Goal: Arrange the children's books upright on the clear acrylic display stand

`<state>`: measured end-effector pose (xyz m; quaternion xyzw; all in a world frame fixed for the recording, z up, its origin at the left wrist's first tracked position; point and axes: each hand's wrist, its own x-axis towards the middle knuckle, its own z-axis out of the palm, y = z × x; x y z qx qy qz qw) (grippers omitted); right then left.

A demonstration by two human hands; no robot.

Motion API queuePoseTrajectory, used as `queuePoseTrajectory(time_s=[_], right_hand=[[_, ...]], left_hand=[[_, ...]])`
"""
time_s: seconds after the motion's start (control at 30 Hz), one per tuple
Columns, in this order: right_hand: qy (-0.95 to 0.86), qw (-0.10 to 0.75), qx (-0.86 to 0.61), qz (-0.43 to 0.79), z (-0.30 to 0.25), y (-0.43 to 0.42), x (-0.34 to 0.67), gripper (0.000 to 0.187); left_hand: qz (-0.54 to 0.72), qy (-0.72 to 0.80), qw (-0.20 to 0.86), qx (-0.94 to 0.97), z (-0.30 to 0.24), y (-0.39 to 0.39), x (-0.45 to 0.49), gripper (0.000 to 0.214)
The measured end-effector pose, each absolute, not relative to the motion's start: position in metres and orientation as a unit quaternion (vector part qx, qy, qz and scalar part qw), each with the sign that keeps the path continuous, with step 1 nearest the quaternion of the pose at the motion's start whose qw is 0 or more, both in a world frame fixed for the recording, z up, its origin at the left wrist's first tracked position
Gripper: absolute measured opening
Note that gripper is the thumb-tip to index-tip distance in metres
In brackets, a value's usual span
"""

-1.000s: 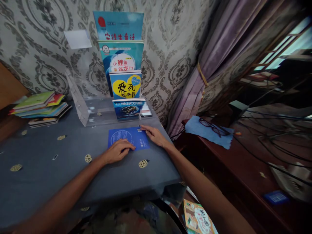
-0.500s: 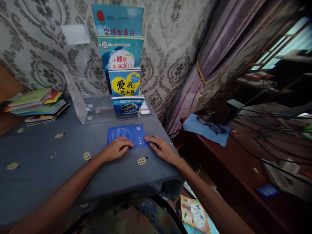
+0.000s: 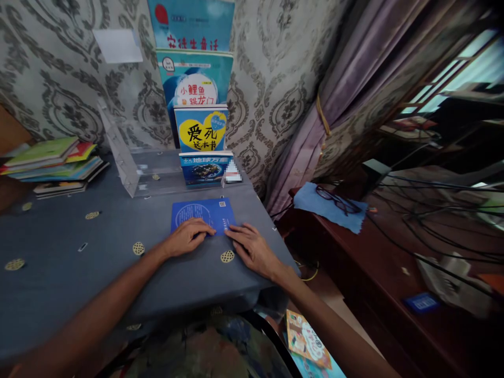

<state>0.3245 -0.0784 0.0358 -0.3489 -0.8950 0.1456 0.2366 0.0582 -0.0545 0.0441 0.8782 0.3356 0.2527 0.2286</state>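
A blue book [image 3: 202, 210] lies flat on the cloth-covered table, a white circle outline, small print and a square code showing on its cover. My left hand [image 3: 188, 237] rests over its lower left part, fingers stretched across the cover. At its lower right edge, my right hand [image 3: 252, 247] lies with fingers spread and fingertips on the cover. Neither hand grasps anything. Just behind the book stands a clear tiered display rack [image 3: 128, 168]. Its right side holds upright books, among them a yellow-heart book [image 3: 202, 128] and a globe-covered book [image 3: 205, 172] in front.
Stacked books [image 3: 59, 165] sit at the table's left. To the right, a dark red desk [image 3: 354, 262] carries a blue cloth [image 3: 326, 207] with glasses on it, and cables. An orange book [image 3: 307, 338] lies low, below the table's front right edge.
My right hand has slid left and slightly inward along the book's lower edge. My left hand stays on the cover. The whole view has shifted slightly.
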Motion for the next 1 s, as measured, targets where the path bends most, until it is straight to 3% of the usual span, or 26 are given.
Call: queuePoseTrajectory(time_s=[0.4, 0.57, 0.7, 1.0], right_hand=[[-0.924, 0.212, -0.274, 0.162, 0.045, -0.083, 0.28, 0.039], [-0.93, 0.204, -0.263, 0.154, 0.046, -0.086, 0.264, 0.035], [-0.929, 0.197, -0.283, 0.134, 0.049, -0.09, 0.26, 0.032], [-0.93, 0.204, -0.286, 0.112, 0.049, -0.091, 0.255, 0.031]], left_hand=[[0.292, 0.396, 0.294, 0.819, 0.045, -0.049, 0.052, 0.031], [0.3, 0.48, 0.146, 0.811, 0.044, -0.017, 0.041, 0.027], [0.207, 0.566, 0.022, 0.798, 0.045, 0.009, 0.027, 0.022], [0.105, 0.584, -0.002, 0.805, 0.06, 0.006, 0.014, 0.019]])
